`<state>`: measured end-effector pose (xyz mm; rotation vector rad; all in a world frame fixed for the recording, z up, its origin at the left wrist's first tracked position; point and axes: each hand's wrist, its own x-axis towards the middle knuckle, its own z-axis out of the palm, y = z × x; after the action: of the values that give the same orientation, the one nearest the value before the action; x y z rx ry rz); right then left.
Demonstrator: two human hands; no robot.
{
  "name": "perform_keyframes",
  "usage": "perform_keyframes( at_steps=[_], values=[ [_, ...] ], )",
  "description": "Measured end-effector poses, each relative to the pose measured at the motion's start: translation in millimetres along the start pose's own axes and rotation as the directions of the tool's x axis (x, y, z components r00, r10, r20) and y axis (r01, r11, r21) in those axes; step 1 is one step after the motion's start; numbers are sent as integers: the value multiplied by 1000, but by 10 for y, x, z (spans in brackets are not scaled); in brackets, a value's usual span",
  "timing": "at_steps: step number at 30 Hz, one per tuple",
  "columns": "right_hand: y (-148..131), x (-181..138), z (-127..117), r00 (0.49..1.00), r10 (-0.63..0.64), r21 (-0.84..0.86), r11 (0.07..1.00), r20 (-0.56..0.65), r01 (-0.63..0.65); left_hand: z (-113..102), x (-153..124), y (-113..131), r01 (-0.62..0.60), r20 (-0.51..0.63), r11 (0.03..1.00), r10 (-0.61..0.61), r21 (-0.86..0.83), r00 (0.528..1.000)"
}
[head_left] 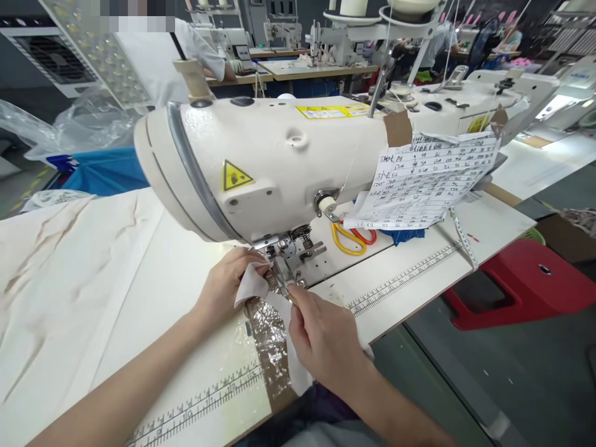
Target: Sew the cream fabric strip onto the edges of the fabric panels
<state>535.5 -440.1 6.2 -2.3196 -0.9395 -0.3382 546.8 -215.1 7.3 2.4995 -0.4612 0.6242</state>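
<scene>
A white sewing machine (279,155) stands before me, and both my hands work low at its needle area (282,251). My left hand (228,279) is closed on a strip of white fabric (252,284), its fingertips right beside the presser foot. On the near side, my right hand (326,332) pinches with thumb and forefinger at the front of the foot; what is between these fingertips is hidden. White fabric (298,369) hangs below that hand, over a shiny tape-covered patch (270,341) of the table.
Scissors (347,241) with yellow and red handles lie behind the needle area. Handwritten paper (428,180) hangs from the machine. White cloth (41,261) covers the table's left. A red stool (526,282) stands at right. Another person (162,62) is beyond the machine.
</scene>
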Motion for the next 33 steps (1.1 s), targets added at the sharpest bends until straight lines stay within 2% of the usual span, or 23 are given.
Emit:
perform_keyframes(
  at_steps=[6,14,17,22,25,28,33],
  values=[
    [15,38,41,1000,1,-29,1000,9,0,47,-10,-11,-20,-11,998,21,59,1000],
    [18,48,73,1000,-26,-71,997,12,26,62,-9,-14,55,21,989,-59,135,998],
    [20,38,72,999,-37,-74,997,21,38,42,14,-18,110,32,989,-114,95,993],
    [27,40,70,999,-37,-61,997,13,38,2,57,15,270,35,961,-268,-59,963],
    [24,50,61,1000,-17,-63,998,18,18,-6,56,25,302,35,949,-300,-94,953],
    [20,66,61,1000,6,-73,997,23,-4,8,30,4,250,13,965,-250,-73,968],
    [1,88,99,1000,-11,-124,992,-3,11,42,-16,-35,10,-34,1000,-9,29,999]
  ],
)
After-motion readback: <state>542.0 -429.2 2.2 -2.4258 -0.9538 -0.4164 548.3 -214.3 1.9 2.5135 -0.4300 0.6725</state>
